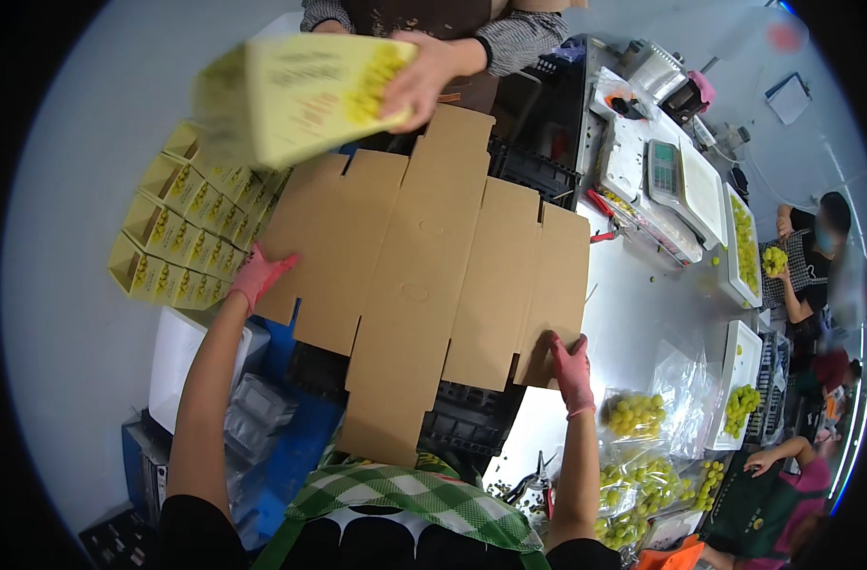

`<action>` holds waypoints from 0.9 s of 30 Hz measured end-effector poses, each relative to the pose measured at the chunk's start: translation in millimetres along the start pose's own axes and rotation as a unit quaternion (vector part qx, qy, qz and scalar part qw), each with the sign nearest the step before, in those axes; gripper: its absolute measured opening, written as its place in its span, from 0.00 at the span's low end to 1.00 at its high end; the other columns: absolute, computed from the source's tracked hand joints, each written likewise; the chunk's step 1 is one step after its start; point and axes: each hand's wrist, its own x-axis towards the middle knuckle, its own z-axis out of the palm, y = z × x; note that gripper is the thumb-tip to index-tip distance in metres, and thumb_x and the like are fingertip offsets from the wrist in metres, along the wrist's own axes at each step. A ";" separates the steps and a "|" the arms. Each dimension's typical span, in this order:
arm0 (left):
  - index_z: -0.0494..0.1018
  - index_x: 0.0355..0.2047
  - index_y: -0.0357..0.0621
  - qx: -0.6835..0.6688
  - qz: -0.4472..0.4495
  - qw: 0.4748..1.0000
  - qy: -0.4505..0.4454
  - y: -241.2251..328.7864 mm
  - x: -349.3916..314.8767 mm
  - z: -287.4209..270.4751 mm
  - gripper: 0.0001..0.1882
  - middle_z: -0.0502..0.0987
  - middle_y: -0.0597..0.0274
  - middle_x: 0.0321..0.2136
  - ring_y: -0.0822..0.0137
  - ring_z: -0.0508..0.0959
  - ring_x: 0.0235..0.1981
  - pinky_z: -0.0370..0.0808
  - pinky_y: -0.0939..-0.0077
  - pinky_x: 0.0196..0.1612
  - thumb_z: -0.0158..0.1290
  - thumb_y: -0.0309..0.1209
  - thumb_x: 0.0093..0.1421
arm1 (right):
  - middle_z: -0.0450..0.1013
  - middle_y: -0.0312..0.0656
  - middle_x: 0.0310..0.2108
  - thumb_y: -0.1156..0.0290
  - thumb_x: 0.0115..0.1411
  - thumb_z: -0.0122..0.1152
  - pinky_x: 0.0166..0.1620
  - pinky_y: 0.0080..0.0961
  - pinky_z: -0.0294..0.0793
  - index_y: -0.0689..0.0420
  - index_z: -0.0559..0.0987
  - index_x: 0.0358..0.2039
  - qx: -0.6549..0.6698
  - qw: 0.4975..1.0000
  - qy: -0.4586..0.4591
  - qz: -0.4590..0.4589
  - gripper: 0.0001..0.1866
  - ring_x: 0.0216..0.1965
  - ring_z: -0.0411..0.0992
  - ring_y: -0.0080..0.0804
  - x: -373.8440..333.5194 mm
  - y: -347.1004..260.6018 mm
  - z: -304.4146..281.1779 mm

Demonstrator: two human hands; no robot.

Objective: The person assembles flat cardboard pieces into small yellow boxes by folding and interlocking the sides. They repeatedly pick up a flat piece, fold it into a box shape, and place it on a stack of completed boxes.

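Note:
A large flattened brown cardboard box [424, 285] with slotted flaps spreads across the middle in front of me. My left hand [259, 276], in a pink glove, grips its left edge, thumb on top and the other fingers partly hidden. At the near right corner my right hand [571, 370], gloved in the same pink, holds the cardboard's edge between thumb and fingers. Across from me, a co-worker's hand [416, 81] holds a pale yellow carton [310, 100] printed with green grapes, its left side blurred.
Rows of yellow grape cartons [182, 233] stand at the left. Black crates [467, 418] lie under the cardboard. Along the right-hand metal table [633, 313] are a scale [663, 169], red-handled pruners [603, 214], bagged grapes [635, 415] and white trays [737, 353]. Other people work farther right.

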 end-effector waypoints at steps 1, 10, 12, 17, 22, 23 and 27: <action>0.59 0.56 0.41 -0.067 0.013 0.997 -0.044 -9.6 7.2 -10.7 0.39 0.74 0.55 0.45 0.66 0.75 0.44 0.73 0.72 0.44 0.63 0.45 0.50 | 0.72 0.53 0.43 0.52 0.59 0.57 0.50 0.33 0.68 0.63 0.62 0.51 0.008 1.000 0.007 -0.009 0.31 0.46 0.71 0.46 1.3 -2.5 3.0; 0.66 0.48 0.39 -0.205 0.018 0.974 -0.090 -20.3 1.0 -37.3 0.26 0.77 0.58 0.37 0.67 0.77 0.37 0.75 0.72 0.39 0.61 0.37 0.53 | 0.70 0.57 0.44 0.54 0.55 0.61 0.51 0.38 0.67 0.66 0.64 0.46 -0.200 0.972 0.122 -0.020 0.30 0.48 0.69 0.55 -16.0 -51.5 2.4; 0.65 0.48 0.38 -0.070 0.053 0.995 0.038 -17.9 -8.4 -39.0 0.28 0.76 0.55 0.38 0.63 0.77 0.39 0.74 0.69 0.41 0.62 0.37 0.51 | 0.71 0.56 0.45 0.53 0.54 0.62 0.50 0.38 0.68 0.65 0.65 0.46 -0.236 0.960 0.150 -0.025 0.30 0.47 0.70 0.53 -19.0 -58.0 4.6; 0.63 0.46 0.40 0.322 0.129 0.923 0.165 12.6 -27.6 -42.6 0.31 0.73 0.48 0.42 0.51 0.75 0.43 0.73 0.62 0.43 0.62 0.39 0.46 | 0.75 0.51 0.38 0.54 0.50 0.65 0.44 0.38 0.71 0.60 0.70 0.39 -0.261 0.946 0.180 -0.068 0.24 0.41 0.74 0.48 -27.6 -74.7 -8.1; 0.63 0.45 0.42 0.373 0.290 0.877 0.089 52.8 -63.2 32.2 0.25 0.69 0.49 0.42 0.50 0.75 0.42 0.73 0.56 0.41 0.54 0.44 0.52 | 0.71 0.48 0.37 0.58 0.45 0.67 0.42 0.37 0.70 0.58 0.68 0.40 -0.267 0.918 0.159 -0.245 0.26 0.38 0.71 0.47 -55.9 -95.9 43.9; 0.62 0.45 0.43 0.415 0.302 0.857 0.044 67.1 -85.4 58.4 0.24 0.69 0.49 0.41 0.51 0.75 0.41 0.73 0.55 0.40 0.52 0.43 0.54 | 0.70 0.48 0.36 0.60 0.47 0.66 0.41 0.37 0.70 0.58 0.68 0.41 -0.315 0.890 0.161 -0.287 0.25 0.37 0.70 0.46 -67.0 -96.2 63.3; 0.62 0.53 0.47 0.298 0.303 0.905 -0.029 28.9 -72.7 103.5 0.30 0.65 0.45 0.46 0.46 0.72 0.43 0.71 0.54 0.45 0.52 0.47 0.54 | 0.68 0.50 0.42 0.66 0.53 0.60 0.44 0.39 0.69 0.60 0.65 0.52 -0.311 0.877 0.091 -0.354 0.27 0.42 0.68 0.47 -72.4 -67.8 132.5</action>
